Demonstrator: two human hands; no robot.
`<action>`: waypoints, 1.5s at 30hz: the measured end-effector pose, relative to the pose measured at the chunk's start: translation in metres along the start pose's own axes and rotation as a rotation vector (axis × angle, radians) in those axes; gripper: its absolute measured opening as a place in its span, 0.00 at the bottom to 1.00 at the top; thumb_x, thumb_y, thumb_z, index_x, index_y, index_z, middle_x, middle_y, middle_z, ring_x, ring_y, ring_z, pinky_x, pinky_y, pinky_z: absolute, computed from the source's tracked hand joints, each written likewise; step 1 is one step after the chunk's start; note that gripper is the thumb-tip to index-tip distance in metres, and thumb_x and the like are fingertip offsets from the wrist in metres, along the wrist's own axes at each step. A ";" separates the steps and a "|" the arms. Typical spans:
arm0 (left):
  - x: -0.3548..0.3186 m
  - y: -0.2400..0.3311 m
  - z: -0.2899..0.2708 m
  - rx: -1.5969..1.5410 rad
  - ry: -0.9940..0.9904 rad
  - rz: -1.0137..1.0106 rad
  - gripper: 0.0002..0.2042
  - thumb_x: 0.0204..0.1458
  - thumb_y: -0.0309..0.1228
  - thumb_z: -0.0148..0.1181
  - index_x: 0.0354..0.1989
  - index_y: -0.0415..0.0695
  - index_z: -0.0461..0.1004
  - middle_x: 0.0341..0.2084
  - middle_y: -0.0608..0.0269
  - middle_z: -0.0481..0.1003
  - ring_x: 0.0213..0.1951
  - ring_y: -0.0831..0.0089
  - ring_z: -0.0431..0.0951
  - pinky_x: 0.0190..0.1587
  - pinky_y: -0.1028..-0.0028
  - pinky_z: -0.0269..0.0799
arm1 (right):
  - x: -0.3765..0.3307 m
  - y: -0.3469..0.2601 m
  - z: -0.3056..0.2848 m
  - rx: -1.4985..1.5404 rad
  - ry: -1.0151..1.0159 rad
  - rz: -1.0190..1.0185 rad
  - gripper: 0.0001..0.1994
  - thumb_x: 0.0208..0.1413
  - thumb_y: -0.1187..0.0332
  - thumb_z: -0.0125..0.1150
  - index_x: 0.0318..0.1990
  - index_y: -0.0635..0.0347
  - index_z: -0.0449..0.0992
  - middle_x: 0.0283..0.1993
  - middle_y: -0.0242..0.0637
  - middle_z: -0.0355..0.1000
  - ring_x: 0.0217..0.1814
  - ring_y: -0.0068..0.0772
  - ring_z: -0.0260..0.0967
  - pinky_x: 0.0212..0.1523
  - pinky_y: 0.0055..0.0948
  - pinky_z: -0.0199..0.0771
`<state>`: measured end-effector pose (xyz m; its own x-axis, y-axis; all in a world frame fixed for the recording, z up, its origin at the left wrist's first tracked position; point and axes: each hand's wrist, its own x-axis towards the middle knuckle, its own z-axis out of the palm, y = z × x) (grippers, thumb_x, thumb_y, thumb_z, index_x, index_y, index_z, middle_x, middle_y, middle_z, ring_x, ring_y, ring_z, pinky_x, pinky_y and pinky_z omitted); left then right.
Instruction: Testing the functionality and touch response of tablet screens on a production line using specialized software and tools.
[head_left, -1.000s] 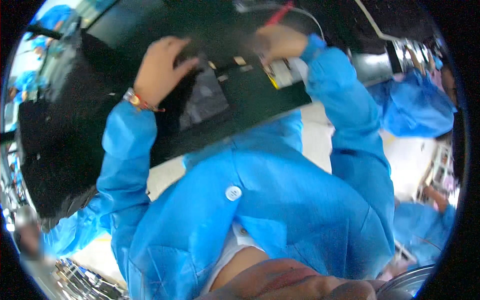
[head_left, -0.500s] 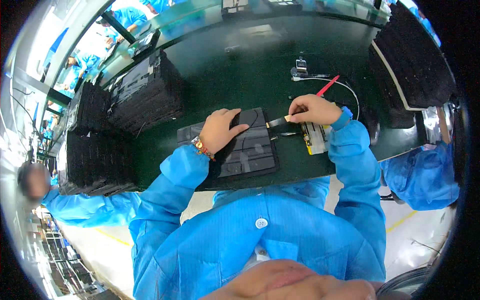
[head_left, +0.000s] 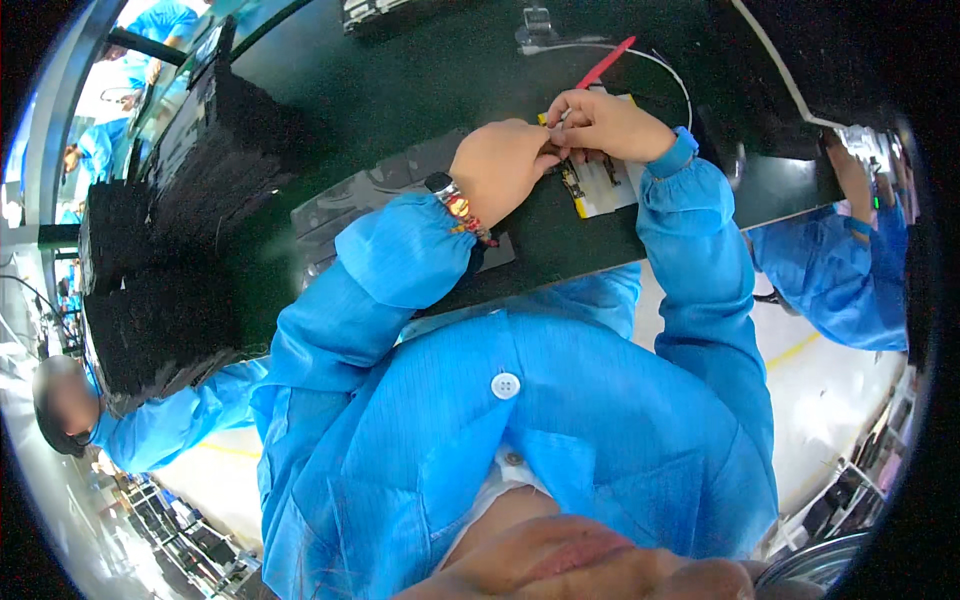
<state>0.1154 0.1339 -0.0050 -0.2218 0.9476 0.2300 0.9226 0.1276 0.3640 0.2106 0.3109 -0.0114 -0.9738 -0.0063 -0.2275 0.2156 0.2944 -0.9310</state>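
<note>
Yellow-edged, the small white card point(head_left: 600, 185) lies on the dark bench near its front edge, and I have my left hand point(head_left: 505, 170) and right hand point(head_left: 605, 125) pinched together on a tiny part above it, so fitting looks under way, not finished.

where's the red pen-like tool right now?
Head view, top centre-right: the red tool lies on the dark table, just beyond the right hand and beside the thin white cable.
</note>
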 end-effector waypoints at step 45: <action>-0.013 -0.020 0.002 -0.021 0.054 0.041 0.09 0.43 0.32 0.61 0.31 0.40 0.77 0.25 0.57 0.74 0.30 0.59 0.74 0.33 0.66 0.69 | -0.007 0.003 -0.009 -0.107 0.115 -0.003 0.12 0.55 0.62 0.54 0.41 0.60 0.71 0.29 0.30 0.72 0.26 0.17 0.65 0.25 0.19 0.65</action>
<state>0.1003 0.1197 -0.0170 -0.2012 0.9345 0.2936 0.9246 0.0823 0.3719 0.2176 0.3202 -0.0100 -0.9776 0.1000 -0.1851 0.2098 0.3944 -0.8947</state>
